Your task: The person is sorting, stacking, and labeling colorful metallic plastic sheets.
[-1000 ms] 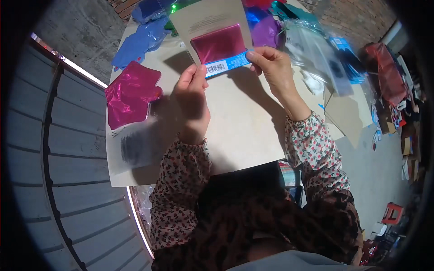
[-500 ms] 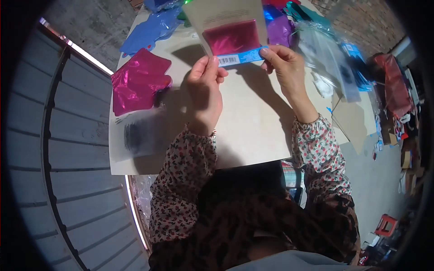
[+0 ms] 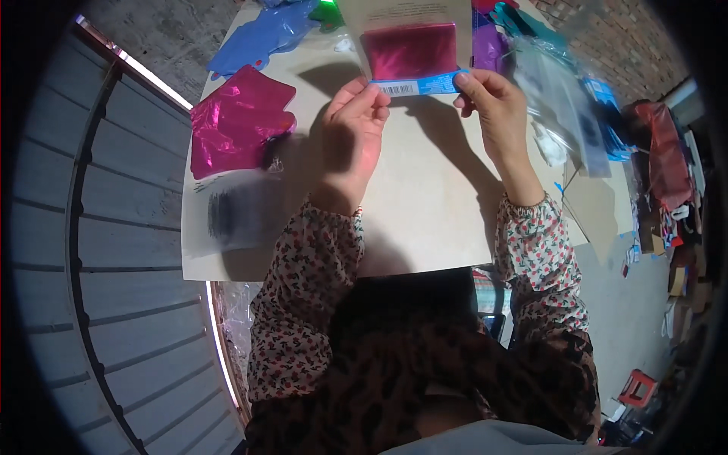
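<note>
Pinching the packet (image 3: 413,57) by its blue bottom strip, your left hand (image 3: 350,136) and right hand (image 3: 489,106) are closing fingertips on either end. It is looking light, thin and floppy, so you are better gripping that stiffer strip.

Open passage over the bare middle of the pale rectangular tabletop (image 3: 425,205), between the two forearms and below the raised pink foil packet with blue card strip (image 3: 413,57). Left approach blocked by a crumpled magenta foil sheet (image 3: 235,121) and, just below it, a clear plastic bag with dark print (image 3: 235,212). Far edge crowded by blue foil pieces (image 3: 265,34). Right side obstructed by stacked clear plastic bags (image 3: 565,98) overhanging the table edge.
</note>
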The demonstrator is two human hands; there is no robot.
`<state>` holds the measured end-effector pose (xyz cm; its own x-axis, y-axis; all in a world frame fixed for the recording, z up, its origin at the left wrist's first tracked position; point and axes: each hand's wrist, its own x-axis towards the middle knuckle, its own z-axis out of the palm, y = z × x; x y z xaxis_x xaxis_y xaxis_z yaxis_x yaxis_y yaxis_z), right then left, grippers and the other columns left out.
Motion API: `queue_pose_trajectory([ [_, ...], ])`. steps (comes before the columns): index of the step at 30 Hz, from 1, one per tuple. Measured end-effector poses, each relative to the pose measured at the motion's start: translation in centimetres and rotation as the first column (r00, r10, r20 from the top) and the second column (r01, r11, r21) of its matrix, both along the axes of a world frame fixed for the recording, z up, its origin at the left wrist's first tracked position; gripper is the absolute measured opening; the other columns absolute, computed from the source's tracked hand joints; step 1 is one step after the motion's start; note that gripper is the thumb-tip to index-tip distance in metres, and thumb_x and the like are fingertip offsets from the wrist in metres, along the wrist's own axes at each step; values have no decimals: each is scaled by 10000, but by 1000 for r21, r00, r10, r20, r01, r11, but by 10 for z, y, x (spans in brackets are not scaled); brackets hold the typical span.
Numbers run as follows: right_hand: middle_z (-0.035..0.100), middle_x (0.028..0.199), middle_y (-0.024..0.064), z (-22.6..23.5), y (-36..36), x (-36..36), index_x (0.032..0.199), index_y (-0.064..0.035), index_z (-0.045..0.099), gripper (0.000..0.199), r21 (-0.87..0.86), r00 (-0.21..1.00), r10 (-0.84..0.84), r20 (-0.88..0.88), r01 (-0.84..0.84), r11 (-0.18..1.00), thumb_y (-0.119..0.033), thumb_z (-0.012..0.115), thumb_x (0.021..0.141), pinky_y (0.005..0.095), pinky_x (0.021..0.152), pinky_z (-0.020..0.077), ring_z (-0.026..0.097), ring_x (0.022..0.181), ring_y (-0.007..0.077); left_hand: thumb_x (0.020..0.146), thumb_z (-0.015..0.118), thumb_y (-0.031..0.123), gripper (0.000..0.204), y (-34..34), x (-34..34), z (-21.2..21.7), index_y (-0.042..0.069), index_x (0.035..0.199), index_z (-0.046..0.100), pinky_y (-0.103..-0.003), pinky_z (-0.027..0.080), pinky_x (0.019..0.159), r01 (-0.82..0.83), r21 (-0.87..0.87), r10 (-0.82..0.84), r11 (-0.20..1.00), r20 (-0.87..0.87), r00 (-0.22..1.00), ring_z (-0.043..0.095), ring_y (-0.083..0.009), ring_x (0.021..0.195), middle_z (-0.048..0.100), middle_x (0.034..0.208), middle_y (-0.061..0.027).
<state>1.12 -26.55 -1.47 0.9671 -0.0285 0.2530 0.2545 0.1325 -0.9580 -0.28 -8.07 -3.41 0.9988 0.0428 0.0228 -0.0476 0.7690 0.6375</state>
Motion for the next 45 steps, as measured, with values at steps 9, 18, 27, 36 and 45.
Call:
queue_pose_trajectory([
  [9, 605, 721, 46, 2, 1, -1, 911, 41, 628, 204, 12, 1000, 1, 14, -1, 1000, -146, 651, 831, 205, 530, 428, 554, 605, 88, 841, 581, 42, 157, 5, -1, 3, -3, 978, 519, -208, 404, 665, 27, 46, -25, 999, -54, 998, 514, -117, 720, 549, 840, -49],
  [18, 623, 689, 21, -3, 5, -1, 852, 8, 656, 173, 20, 999, 0, 48, -1, 1000, -162, 667, 823, 169, 474, 416, 565, 550, 52, 828, 600, 53, 175, -6, -3, 7, -4, 977, 527, -195, 381, 613, -112, 60, 117, 992, -78, 990, 449, -86, 634, 533, 821, -24],
  [27, 608, 688, 39, -1, 4, -2, 869, 19, 642, 157, 29, 1000, -12, 10, 12, 1000, -134, 645, 834, 194, 476, 437, 560, 558, 78, 846, 577, 65, 172, -12, -4, 8, -22, 987, 532, -194, 367, 604, -123, 81, 126, 989, -41, 991, 424, -76, 644, 525, 801, -11],
  [36, 629, 707, 58, 0, 2, -3, 914, 18, 628, 150, 54, 999, -12, 52, 9, 999, -106, 642, 832, 199, 478, 465, 583, 564, 89, 875, 552, 106, 166, -20, -7, 13, -32, 968, 560, -180, 341, 601, -176, 231, 186, 957, -22, 982, 412, -65, 642, 517, 767, 6],
  [45, 623, 678, 52, 4, 3, -3, 1079, -18, 487, 284, 88, 980, -88, 180, 73, 993, -41, 625, 831, 169, 450, 439, 573, 539, 69, 890, 552, 164, 203, -24, -9, 12, -26, 954, 581, -207, 377, 635, -237, 399, 248, 886, 26, 968, 451, -68, 673, 545, 794, -8],
])
